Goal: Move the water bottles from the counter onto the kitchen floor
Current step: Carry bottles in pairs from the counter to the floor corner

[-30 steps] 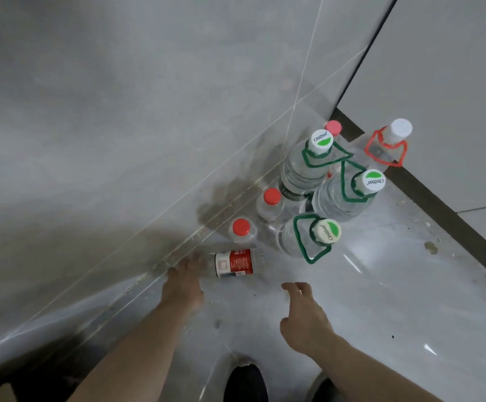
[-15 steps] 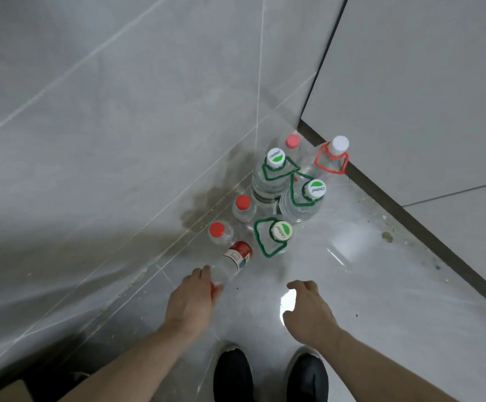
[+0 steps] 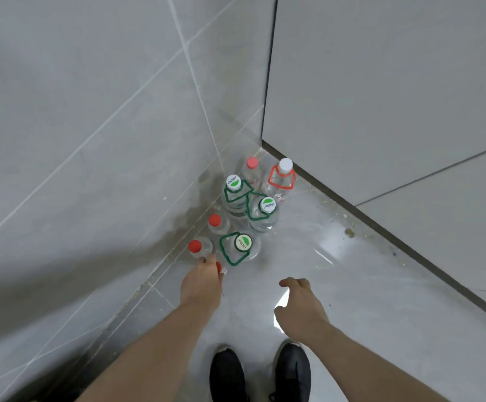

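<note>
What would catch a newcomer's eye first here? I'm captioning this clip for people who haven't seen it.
A cluster of clear water bottles stands in the corner where the tiled wall meets the cabinet, three of them large with green carry handles. The left hand grips a small red-capped bottle at the cluster's near edge. The right hand hovers open above the glossy floor.

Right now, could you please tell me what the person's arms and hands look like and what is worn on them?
Both forearms are bare, with no sleeves in view. The left hand and right hand wear no gloves, rings or watch that I can see.
</note>
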